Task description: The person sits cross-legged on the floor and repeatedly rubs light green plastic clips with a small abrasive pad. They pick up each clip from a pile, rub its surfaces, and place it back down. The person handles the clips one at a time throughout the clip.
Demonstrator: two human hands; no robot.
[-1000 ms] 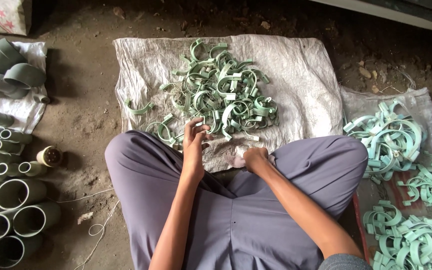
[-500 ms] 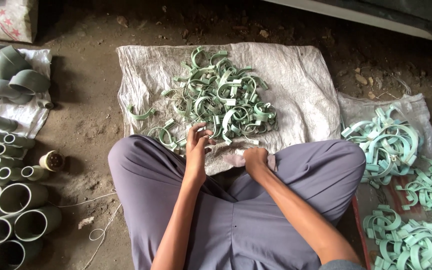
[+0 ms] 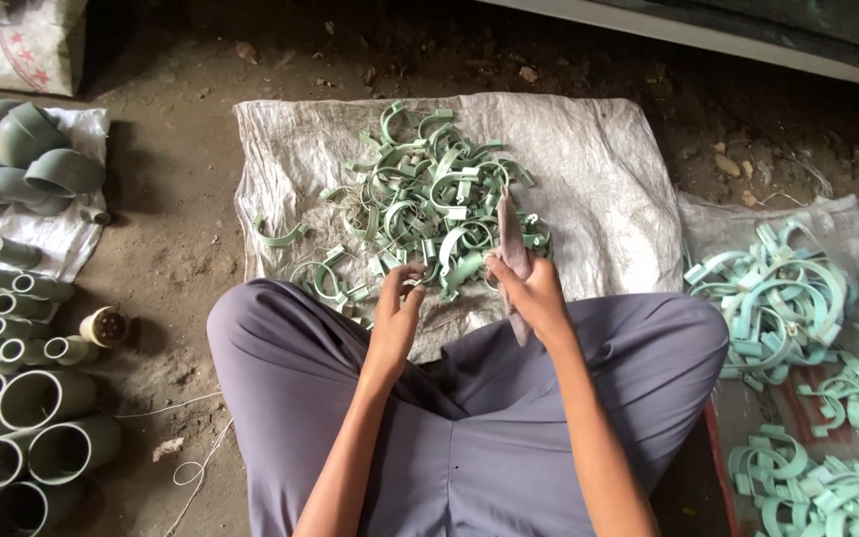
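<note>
I sit cross-legged in grey trousers (image 3: 469,428) on a dirt floor. A pile of green plastic pipe clamps (image 3: 429,199) lies on a white woven sack (image 3: 589,169) in front of my knees. My right hand (image 3: 529,290) grips a flat, pinkish-grey blade-like tool (image 3: 509,239) held upright over the near edge of the pile. My left hand (image 3: 400,298) is closed on a small green clamp piece at that same edge, a little left of the tool.
Another heap of pale green clamps (image 3: 797,298) lies on sacking at the right, with more clamps (image 3: 827,492) near my right knee. Grey-green pipe elbows (image 3: 32,159) and short pipe fittings (image 3: 12,398) stand at the left. A printed sack (image 3: 12,40) sits at the top left.
My right hand has lifted the blade-like tool from low by my knee to upright over the pile. My left hand stays at the pile's near edge.
</note>
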